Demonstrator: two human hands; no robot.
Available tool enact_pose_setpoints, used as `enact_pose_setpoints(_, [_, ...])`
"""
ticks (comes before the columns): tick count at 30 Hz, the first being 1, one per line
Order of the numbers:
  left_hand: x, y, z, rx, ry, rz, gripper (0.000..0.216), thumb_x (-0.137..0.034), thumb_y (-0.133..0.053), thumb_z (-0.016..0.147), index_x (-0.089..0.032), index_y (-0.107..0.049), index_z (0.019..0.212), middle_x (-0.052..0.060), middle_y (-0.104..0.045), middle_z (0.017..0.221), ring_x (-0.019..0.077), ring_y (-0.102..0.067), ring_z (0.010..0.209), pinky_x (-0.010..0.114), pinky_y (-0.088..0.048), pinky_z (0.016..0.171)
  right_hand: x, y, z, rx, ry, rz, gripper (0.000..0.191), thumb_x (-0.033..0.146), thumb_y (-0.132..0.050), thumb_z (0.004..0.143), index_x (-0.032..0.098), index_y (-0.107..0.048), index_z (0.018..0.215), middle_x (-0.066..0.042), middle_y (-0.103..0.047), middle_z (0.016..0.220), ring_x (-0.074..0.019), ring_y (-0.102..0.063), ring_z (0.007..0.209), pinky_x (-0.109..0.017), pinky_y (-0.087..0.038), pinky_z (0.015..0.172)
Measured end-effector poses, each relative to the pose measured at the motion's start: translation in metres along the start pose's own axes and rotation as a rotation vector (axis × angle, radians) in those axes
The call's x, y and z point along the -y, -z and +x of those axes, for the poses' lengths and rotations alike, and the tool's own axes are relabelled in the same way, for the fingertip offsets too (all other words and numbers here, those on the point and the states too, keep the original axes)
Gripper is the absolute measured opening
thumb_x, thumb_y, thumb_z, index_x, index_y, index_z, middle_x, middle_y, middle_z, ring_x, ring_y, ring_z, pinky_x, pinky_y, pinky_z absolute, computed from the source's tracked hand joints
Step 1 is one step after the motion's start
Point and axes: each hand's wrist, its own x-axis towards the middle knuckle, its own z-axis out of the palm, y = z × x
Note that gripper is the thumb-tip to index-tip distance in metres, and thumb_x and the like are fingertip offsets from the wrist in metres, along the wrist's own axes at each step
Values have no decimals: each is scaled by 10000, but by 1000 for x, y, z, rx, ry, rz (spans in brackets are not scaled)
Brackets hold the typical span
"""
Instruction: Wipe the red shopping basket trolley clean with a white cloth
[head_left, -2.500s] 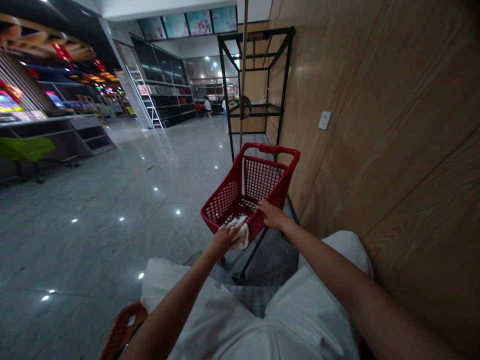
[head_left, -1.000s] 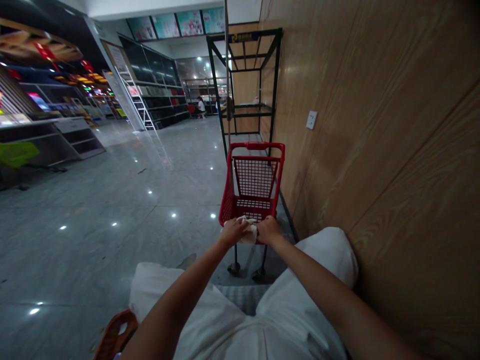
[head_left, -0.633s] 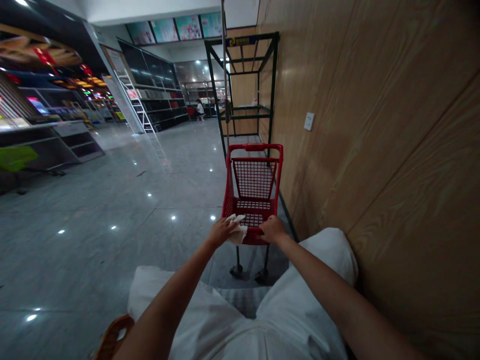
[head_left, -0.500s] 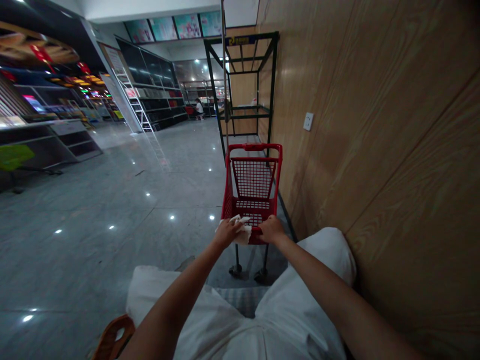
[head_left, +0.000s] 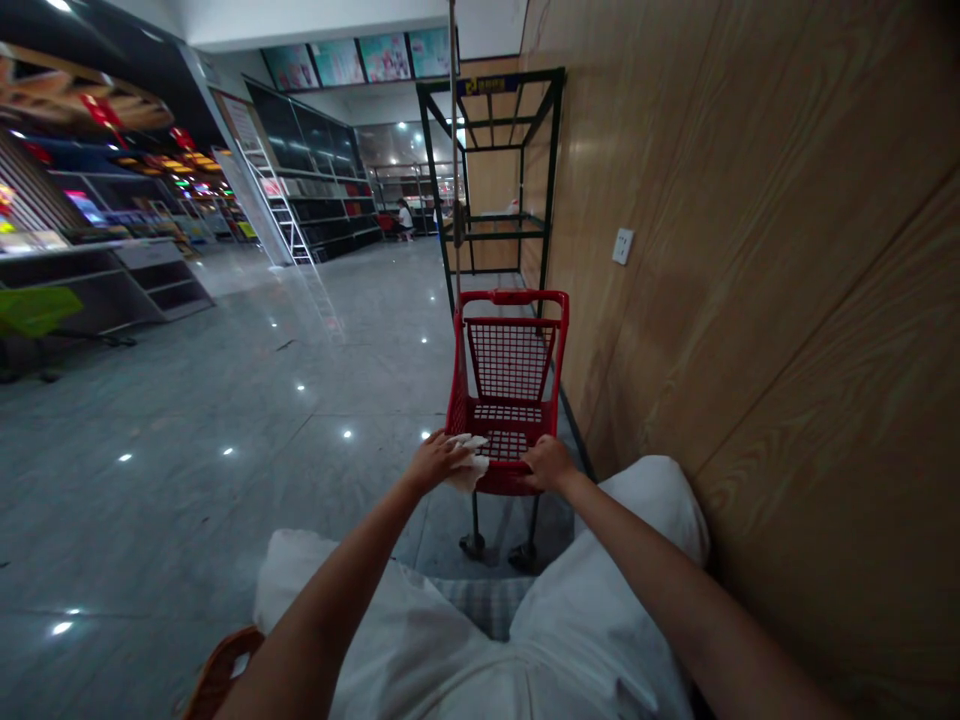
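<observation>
A small red shopping cart [head_left: 507, 362] with a grid basket stands upright right in front of my knees. My left hand [head_left: 436, 460] is closed on a crumpled white cloth or tissue [head_left: 469, 472], pressed against the near left corner of the basket rim. At the near right corner, my right hand [head_left: 550, 463] grips the cart's rim, thumb over the edge. The cart's black wheels [head_left: 523, 556] rest on the floor.
A wood-panelled wall [head_left: 750, 250] with a socket [head_left: 622, 246] runs close along my right. Behind the cart stands a dark metal rack [head_left: 551, 150] with a pole [head_left: 455, 150]. A green cart [head_left: 37, 310] is at the left; a person [head_left: 406, 220] sits far back.
My left hand has slid left along the near rim with the white cloth, to the corner. The right hand keeps its grip on the rim. The view has shifted slightly.
</observation>
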Motion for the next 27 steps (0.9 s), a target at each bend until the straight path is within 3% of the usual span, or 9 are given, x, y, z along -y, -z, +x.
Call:
enact_pose_setpoints(4, [3, -3, -8, -53, 3, -55, 452, -328, -542, 878, -353, -448, 1319, 2, -572, 1269, 155, -522, 1149, 359, -318, 1063, 1, -3, 2, 5, 4, -35, 389, 524, -597, 768, 172, -715, 884, -101, -726, 864, -231, -625, 819, -338, -371, 805])
enact_pose_setpoints(9, [-21, -10, -8, -199, 175, -74, 446, -289, -592, 840, -330, -505, 1276, 25, -573, 1245, 187, -515, 1139, 395, -328, 1068, 3, 3, 4, 19, 31, -59, 321, 468, -619, 762, 187, -709, 887, -98, -725, 883, -227, -626, 829, -343, -362, 824])
enact_pose_setpoints(16, [-49, -19, 1, -266, 350, -52, 377, -353, -670, 772, -283, -604, 1136, 41, -618, 1134, 228, -527, 1056, 420, -375, 1027, -5, 15, 0, 96, -13, -47, 248, 345, -618, 739, 174, -705, 896, -97, -722, 897, -236, -637, 870, -367, -360, 889])
enact_pose_setpoints(18, [-54, -22, 4, -280, 369, -39, 358, -365, -681, 760, -275, -617, 1100, 44, -624, 1107, 232, -530, 1035, 426, -380, 1020, -6, 18, -2, 99, -42, -7, 296, 354, -643, 712, 175, -701, 942, -119, -703, 996, -255, -616, 970, -383, -351, 934])
enact_pose_setpoints(20, [-57, -24, 5, -285, 385, -34, 319, -376, -679, 760, -270, -627, 1056, 43, -629, 1073, 230, -532, 1020, 434, -381, 1019, -3, 27, -2, 8, -50, 74, 458, 388, -678, 672, 184, -655, 1082, -149, -592, 1238, -282, -522, 1155, -412, -326, 990])
enact_pose_setpoints(22, [-60, -26, 5, -283, 404, -38, 270, -384, -671, 764, -261, -638, 1002, 47, -631, 1044, 229, -533, 1012, 440, -384, 1014, 5, 43, 1, -168, -20, 171, 561, 402, -686, 657, 196, -597, 1172, -149, -371, 1447, -280, -375, 1301, -446, -273, 1049])
enact_pose_setpoints(24, [-62, -26, 5, -281, 422, -46, 247, -389, -664, 769, -252, -642, 973, 56, -632, 1013, 234, -535, 1003, 448, -387, 1008, 17, 66, 7, -351, 32, 229, 421, 390, -660, 689, 205, -635, 1067, -108, -215, 1524, -276, -246, 1372, -492, -180, 1095])
enact_pose_setpoints(26, [-65, -26, 6, -284, 436, -46, 233, -377, -653, 778, -247, -641, 970, 63, -633, 983, 239, -537, 987, 459, -385, 1005, 33, 93, 13, -487, 84, 224, 180, 368, -630, 730, 214, -670, 815, -35, -175, 1539, -299, -126, 1404, -561, -46, 1102])
enact_pose_setpoints(27, [-67, -26, 6, -287, 442, -42, 225, -366, -645, 785, -247, -639, 975, 64, -631, 980, 239, -537, 981, 465, -382, 1006, 40, 106, 15, -535, 104, 207, 148, 355, -621, 743, 214, -660, 718, 3, -176, 1539, -316, -68, 1410, -595, 24, 1084])
